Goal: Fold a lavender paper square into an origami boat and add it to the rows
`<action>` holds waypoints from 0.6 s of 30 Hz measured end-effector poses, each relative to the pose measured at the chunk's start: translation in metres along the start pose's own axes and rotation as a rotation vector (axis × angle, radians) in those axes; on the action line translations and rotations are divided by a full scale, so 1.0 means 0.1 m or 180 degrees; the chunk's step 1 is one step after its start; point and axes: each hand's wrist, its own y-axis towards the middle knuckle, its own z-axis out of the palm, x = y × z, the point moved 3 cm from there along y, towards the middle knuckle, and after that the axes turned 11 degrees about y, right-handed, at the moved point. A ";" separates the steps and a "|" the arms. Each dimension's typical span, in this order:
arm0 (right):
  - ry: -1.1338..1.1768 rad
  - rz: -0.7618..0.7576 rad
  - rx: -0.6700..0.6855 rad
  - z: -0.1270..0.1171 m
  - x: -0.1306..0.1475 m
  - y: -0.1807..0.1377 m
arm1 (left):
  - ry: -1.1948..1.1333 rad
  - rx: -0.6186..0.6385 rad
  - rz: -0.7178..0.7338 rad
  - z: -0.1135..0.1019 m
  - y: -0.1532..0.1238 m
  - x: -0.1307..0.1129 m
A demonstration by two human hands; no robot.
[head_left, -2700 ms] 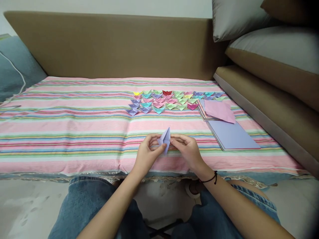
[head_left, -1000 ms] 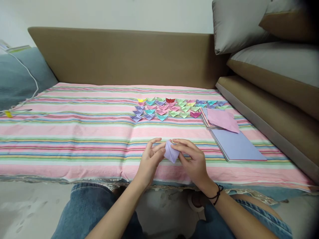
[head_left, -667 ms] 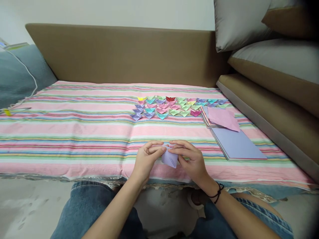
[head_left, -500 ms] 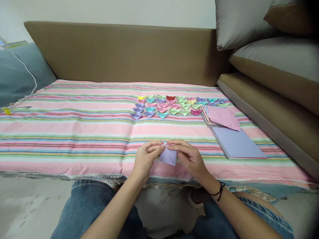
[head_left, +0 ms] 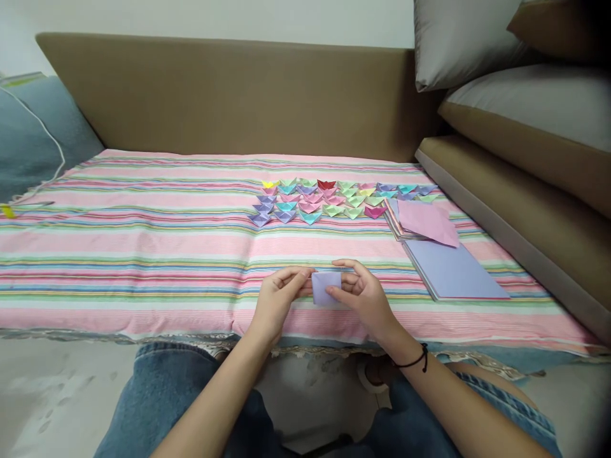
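A small lilac square of folded paper (head_left: 323,284) is held up over the near part of the striped cloth. My right hand (head_left: 363,294) grips it from the right, thumb across its front and fingers behind, the index finger lifted off above. At the paper's left edge, my left hand (head_left: 285,294) is closed, with thumb and fingertips at the upper left corner. Beyond the hands lie several rows of small folded paper boats (head_left: 310,207) in lilac, turquoise, pink, green, yellow and red.
To the right are a stack of lilac paper sheets (head_left: 461,270) and a smaller pile topped by a pink sheet (head_left: 429,222). Cushions (head_left: 520,184) are stacked along the right side. A brown backrest (head_left: 229,95) closes off the far side. A white cable (head_left: 55,143) hangs at left.
The lilac paper has been turned; its diagonal crease no longer shows. My right thumb has come onto its front, and the right index finger has lifted away. The view has tilted slightly.
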 end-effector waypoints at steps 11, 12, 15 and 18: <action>-0.0357 -0.0194 -0.0051 -0.01 -0.01 -0.01 | 0.0431 -0.0201 0.0062 -0.07 0.02 0.01; -0.0346 -0.0193 -0.0052 0.00 -0.01 -0.01 | 0.0446 -0.0207 0.0082 -0.07 0.02 0.01; -0.0211 -0.0114 -0.0069 0.01 0.01 0.00 | 0.0342 -0.0236 0.0023 -0.08 0.02 0.01; 0.0019 0.0006 -0.0167 0.01 0.02 0.00 | 0.0114 -0.0195 -0.0156 -0.08 0.03 0.04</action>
